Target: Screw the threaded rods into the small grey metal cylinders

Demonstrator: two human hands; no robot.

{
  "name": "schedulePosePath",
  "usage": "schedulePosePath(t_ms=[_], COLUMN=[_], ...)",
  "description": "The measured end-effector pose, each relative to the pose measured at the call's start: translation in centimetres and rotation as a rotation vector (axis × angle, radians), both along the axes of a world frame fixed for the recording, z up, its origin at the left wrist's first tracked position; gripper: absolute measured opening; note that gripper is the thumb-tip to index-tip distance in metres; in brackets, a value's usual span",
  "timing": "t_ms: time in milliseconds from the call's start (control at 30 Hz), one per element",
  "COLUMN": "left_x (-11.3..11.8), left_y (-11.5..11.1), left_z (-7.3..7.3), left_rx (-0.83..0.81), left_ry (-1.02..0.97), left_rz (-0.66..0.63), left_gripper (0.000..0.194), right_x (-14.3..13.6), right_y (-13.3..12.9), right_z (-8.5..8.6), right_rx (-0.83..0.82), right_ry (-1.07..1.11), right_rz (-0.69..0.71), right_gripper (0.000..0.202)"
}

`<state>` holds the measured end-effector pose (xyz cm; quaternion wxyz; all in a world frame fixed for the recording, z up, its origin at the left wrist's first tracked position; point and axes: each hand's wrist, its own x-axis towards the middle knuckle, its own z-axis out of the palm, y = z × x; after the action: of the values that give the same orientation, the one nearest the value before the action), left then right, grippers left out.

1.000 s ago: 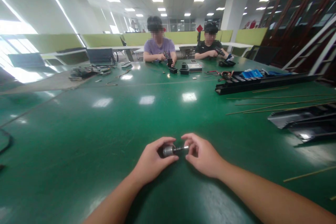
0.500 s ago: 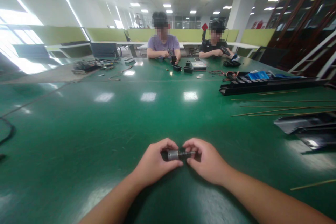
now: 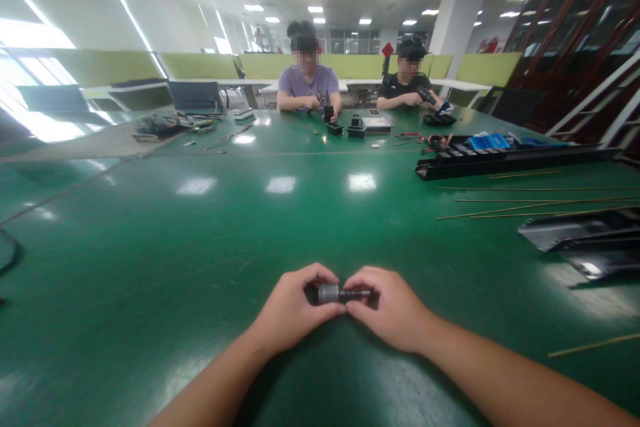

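A small grey metal cylinder with a dark ribbed part and a thin shaft (image 3: 330, 293) lies sideways between my two hands, just over the green table (image 3: 210, 233). My left hand (image 3: 295, 303) grips the wide grey end between thumb and fingers. Curled around the thin shaft end on the right is my right hand (image 3: 390, 307), its thumb and fingertips close to the ribbed part. The thumbs nearly meet below the part.
Black channels with blue pieces (image 3: 490, 153), thin brass-coloured rods (image 3: 540, 200) and black trays (image 3: 575, 240) lie to the right. Across the table sit two people, one in a purple shirt (image 3: 320, 83), with black boxes (image 3: 356, 127). Tangled parts (image 3: 160, 125) are at the far left.
My right hand has moved slightly left, its thumb and fingertips now closer to my left hand and the ribbed part. The view has shifted a little.
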<state>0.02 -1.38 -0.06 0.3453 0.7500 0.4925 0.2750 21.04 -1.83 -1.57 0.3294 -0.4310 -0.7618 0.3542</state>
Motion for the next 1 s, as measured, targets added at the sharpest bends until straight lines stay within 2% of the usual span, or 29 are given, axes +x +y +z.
schedulePosePath(t_ms=[1000], left_x=[0.16], left_y=[0.03], left_z=[0.23], left_rx=[0.004], left_ry=[0.013], left_rz=[0.021], left_gripper=[0.025], right_x=[0.02], right_y=[0.18], right_z=[0.30], right_rx=[0.010], right_ry=[-0.013], right_rz=[-0.021], right_gripper=[0.007])
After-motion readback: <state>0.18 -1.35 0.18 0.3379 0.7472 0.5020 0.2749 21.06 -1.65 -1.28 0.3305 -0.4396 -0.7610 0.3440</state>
